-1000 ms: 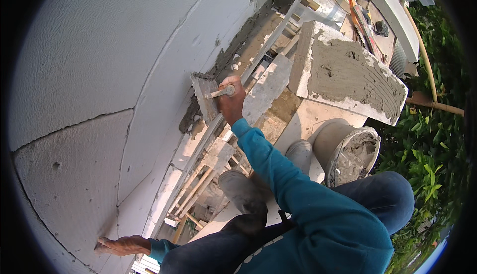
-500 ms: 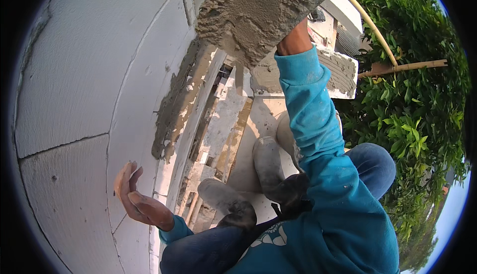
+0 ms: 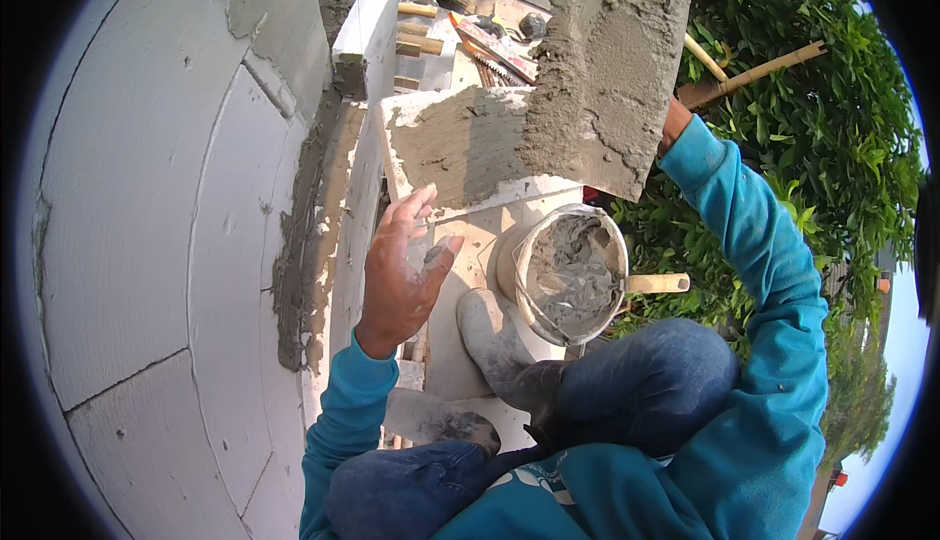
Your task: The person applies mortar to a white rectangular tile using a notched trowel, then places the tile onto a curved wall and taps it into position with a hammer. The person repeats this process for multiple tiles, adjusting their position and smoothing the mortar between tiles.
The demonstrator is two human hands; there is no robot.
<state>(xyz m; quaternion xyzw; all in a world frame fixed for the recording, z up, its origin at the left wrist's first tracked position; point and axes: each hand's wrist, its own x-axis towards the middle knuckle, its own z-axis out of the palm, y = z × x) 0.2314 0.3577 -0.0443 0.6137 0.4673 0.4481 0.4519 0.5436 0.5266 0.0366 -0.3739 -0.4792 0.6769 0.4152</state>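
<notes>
White block wall (image 3: 147, 246) at left (mortar-smeared joints); green foliage (image 3: 832, 129) right, bright daylight, pale sky (image 3: 886, 422)

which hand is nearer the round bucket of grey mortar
Left. The left hand hangs open just left of the round bucket of grey mortar; the right hand is higher up, behind the mortar-coated block.

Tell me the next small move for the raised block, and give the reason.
Probably bring the left hand up under the mortar-coated block. The right hand alone carries it at its far edge, raised high, while the left hand is open and empty just below. The mortar strip against the white wall looks ready.
</notes>
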